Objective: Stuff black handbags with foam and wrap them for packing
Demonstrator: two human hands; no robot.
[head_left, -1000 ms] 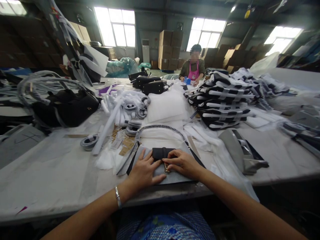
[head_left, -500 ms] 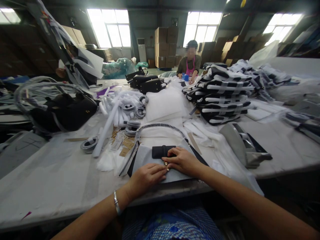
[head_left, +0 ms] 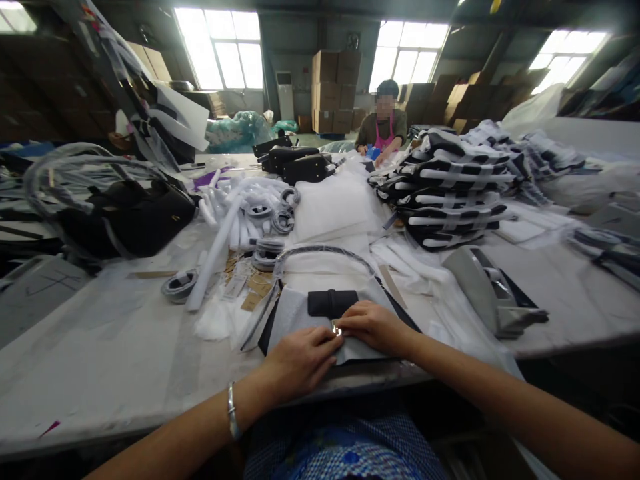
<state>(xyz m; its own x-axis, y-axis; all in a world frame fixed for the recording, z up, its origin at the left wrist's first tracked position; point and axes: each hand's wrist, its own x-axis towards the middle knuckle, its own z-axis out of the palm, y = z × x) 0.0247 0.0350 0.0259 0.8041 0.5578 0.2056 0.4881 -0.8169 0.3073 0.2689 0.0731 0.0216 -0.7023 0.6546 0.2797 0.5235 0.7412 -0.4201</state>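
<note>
In front of me lies a handbag (head_left: 287,319) with a light grey front, dark sides and a wrapped handle arched away from me. A short black flap (head_left: 324,304) sits at the middle of its front. Just below that flap shows a small gold clasp (head_left: 337,328). My right hand (head_left: 377,327) pinches the clasp from the right with bent fingers. From the left, my left hand (head_left: 303,357) has its fingertips closed on the clasp's lower edge, the thumb side partly hidden. A silver bangle circles my left wrist.
Wrapped black bags (head_left: 450,190) are stacked at the back right, and a grey bag (head_left: 480,293) lies nearer. To the left stands a black handbag (head_left: 135,217). White foam tubes (head_left: 215,257), coiled straps (head_left: 180,285) and brown tags (head_left: 257,285) lie close by. A person (head_left: 383,127) works across the table.
My right fingers have drawn down off the black flap onto the clasp, which shows more clearly. My left hand has shifted slightly, its fingers more curled. The view has moved a little.
</note>
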